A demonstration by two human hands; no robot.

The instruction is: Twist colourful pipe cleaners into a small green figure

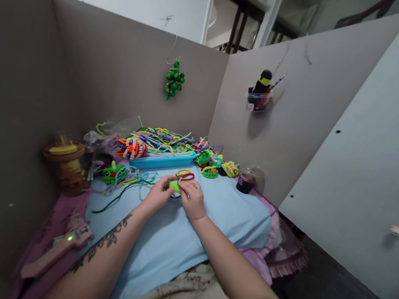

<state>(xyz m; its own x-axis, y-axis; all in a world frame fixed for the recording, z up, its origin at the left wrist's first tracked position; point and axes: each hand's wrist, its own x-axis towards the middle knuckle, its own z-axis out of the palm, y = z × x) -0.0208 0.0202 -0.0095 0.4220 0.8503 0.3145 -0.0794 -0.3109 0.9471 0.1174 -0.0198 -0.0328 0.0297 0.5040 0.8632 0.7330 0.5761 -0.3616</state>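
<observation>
Both hands meet above the blue cloth (183, 244) around a small neon-green craft piece (175, 188). My left hand (160, 193) pinches it from the left. The fingertips of my right hand (193, 199) close on its upper right side; what exactly they grip there is too small to tell. A dark and white edge shows just under the green piece. Right behind the fingers lie red and yellow loops (185, 174). Loose blue and green cords (128, 186) spread to the left of my left hand, beside a green figure (114, 173) made of cord.
A blue tray (163, 160) heaped with coloured strands stands at the back, with finished-looking cord figures (210, 171) to its right. A dark cup (246, 182) sits at right, a lidded tumbler (68, 166) and pink glue gun (60, 251) at left. Grey panels (129, 66) enclose the table.
</observation>
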